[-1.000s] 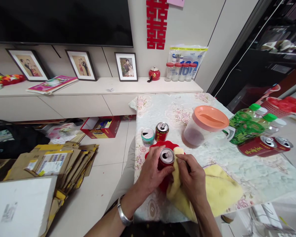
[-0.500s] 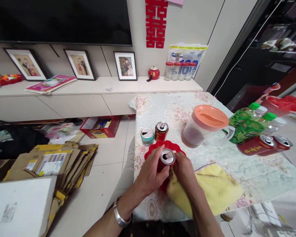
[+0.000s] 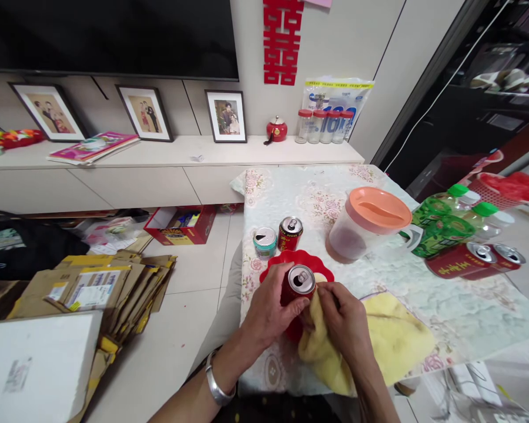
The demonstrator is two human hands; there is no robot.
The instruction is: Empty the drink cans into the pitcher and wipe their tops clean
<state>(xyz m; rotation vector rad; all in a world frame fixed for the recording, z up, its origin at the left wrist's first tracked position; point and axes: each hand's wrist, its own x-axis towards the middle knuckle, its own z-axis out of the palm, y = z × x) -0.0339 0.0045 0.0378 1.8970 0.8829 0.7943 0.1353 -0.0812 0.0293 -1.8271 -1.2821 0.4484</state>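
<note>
My left hand [image 3: 271, 305] is wrapped round an opened red drink can [image 3: 301, 281], held upright over a red scalloped dish [image 3: 286, 257]. My right hand [image 3: 344, 317] pinches a fold of a yellow cloth [image 3: 397, 329] close against the can's right side. The rest of the cloth spreads over the table to the right. Just beyond the dish stand a short teal can [image 3: 265, 242] and another red can [image 3: 290, 234], both with opened tops. My hands and the cloth hide much of the dish and the lower part of the held can.
A pitcher with an orange lid [image 3: 374, 223] stands on the flowered tablecloth [image 3: 291, 188]. Green-capped bottles [image 3: 449, 220] and two red cans [image 3: 471, 260] are at the right. Flattened cardboard [image 3: 101, 288] and a white box [image 3: 35, 364] lie at the left.
My right hand has drawn slightly right and back from the can's rim, lifting a fold of the yellow cloth up beside it. My left hand keeps its hold on the can.
</note>
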